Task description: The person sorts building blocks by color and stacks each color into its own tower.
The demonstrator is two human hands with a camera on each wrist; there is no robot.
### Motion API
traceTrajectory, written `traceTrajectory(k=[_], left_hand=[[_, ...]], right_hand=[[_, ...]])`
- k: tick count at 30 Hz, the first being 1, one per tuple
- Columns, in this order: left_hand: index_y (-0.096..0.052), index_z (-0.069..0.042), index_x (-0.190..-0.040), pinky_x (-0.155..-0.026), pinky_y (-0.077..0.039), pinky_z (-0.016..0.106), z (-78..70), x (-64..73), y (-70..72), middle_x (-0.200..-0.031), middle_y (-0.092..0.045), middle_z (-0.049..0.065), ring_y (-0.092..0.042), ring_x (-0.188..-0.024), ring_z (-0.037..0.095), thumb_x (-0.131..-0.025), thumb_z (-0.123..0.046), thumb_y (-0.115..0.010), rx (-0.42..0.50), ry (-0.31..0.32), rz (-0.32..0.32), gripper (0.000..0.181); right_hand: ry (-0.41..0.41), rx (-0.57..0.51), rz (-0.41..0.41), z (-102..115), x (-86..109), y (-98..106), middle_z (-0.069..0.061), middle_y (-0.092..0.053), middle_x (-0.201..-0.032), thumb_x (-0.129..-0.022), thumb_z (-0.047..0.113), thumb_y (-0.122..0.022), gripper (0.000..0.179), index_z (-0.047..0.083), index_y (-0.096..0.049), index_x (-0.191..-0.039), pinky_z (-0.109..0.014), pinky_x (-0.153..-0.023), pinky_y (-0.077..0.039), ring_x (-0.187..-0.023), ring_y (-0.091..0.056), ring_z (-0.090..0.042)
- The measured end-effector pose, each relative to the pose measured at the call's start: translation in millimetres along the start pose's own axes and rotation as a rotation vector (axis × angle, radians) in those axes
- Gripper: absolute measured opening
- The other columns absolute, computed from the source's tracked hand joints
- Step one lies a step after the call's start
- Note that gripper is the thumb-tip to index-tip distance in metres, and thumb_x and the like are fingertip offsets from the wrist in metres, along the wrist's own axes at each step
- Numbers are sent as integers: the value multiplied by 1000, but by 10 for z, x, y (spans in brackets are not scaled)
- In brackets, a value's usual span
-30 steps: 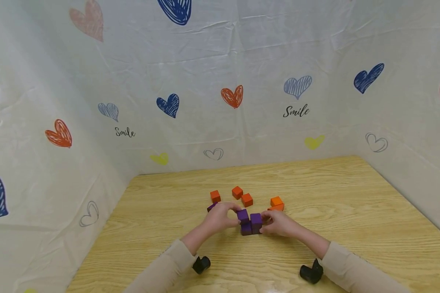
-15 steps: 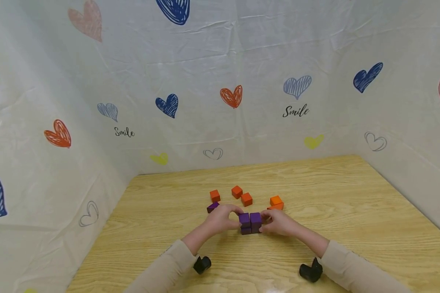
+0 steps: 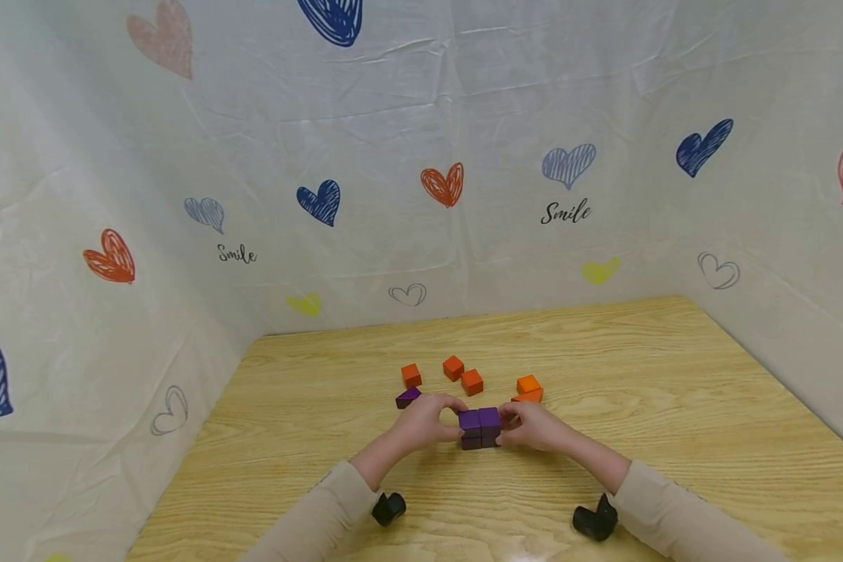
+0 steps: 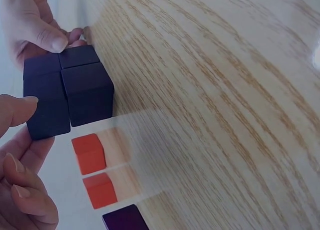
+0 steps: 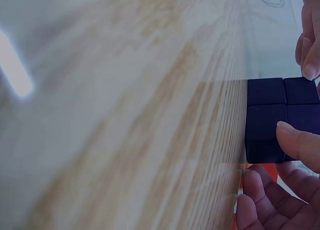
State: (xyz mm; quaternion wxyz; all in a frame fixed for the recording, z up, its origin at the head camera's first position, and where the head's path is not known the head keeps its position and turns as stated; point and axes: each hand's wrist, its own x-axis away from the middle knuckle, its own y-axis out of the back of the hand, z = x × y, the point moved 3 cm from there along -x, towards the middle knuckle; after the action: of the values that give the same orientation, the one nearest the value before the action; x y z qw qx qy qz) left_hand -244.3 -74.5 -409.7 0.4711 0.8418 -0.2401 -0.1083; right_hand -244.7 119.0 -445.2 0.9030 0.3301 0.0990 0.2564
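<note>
Several purple cubes form a block two wide and two high on the table, in the middle of the head view. My left hand pinches the upper left cube between thumb and fingers. Level with it is the upper right cube, and my right hand grips that right-hand column from its side. In the left wrist view the cube faces lie nearly flush, with only thin seams. The right thumb presses near the seam between upper and lower cubes in the right wrist view.
Behind my left hand lies a purple wedge, with a red-orange cube just beyond it. Two more red-orange cubes sit behind the stack. An orange cube and an orange wedge lie behind my right hand.
The upper left cube, tilted and raised in my left hand at first, has come down level beside the upper right one. The gap between them has closed. My right hand has hardly moved.
</note>
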Motion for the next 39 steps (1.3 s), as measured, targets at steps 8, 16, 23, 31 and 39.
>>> traceTrajectory(k=[8,16,23,31,39], left_hand=[[-66,-12,-107,-85,-47,31,17,6,-5,-105,-66,0,-59,-101,19,-79,-19,-72,17,-1,-5,29],[-66,-13,-108,-85,-47,32,46,15,-24,-106,-65,-1,-58,-102,18,-79,-21,-72,14,3,-2,30],[-66,-13,-108,-86,-46,32,45,19,-26,-105,-65,-1,-58,-102,17,-79,-21,-71,20,-2,6,30],[-66,-12,-108,-86,-47,32,45,28,-35,-105,-65,-1,-58,-102,18,-79,-21,-72,34,-3,3,31],[-65,-14,-108,-85,-47,31,49,33,-54,-102,-66,-2,-59,-100,17,-79,-21,-72,35,4,-6,31]], right_hand=[[-11,5,2,10,7,-11,-3,-62,-90,-76,15,-73,31,0,-62,-101,-27,-71,-48,-82,-59,-18],[-10,0,2,8,12,-21,-5,-61,-91,-76,15,-74,33,-1,-61,-102,-26,-70,-46,-80,-57,-16],[-11,-12,4,6,20,-23,-4,-61,-91,-76,15,-73,33,-1,-60,-103,-26,-70,-47,-81,-58,-17],[-12,-11,0,-2,28,-25,-5,-61,-92,-76,15,-73,32,-1,-61,-102,-28,-71,-47,-82,-58,-17],[-25,-17,-1,-9,28,-29,-5,-61,-93,-76,16,-73,34,0,-60,-104,-32,-73,-47,-83,-57,-18]])
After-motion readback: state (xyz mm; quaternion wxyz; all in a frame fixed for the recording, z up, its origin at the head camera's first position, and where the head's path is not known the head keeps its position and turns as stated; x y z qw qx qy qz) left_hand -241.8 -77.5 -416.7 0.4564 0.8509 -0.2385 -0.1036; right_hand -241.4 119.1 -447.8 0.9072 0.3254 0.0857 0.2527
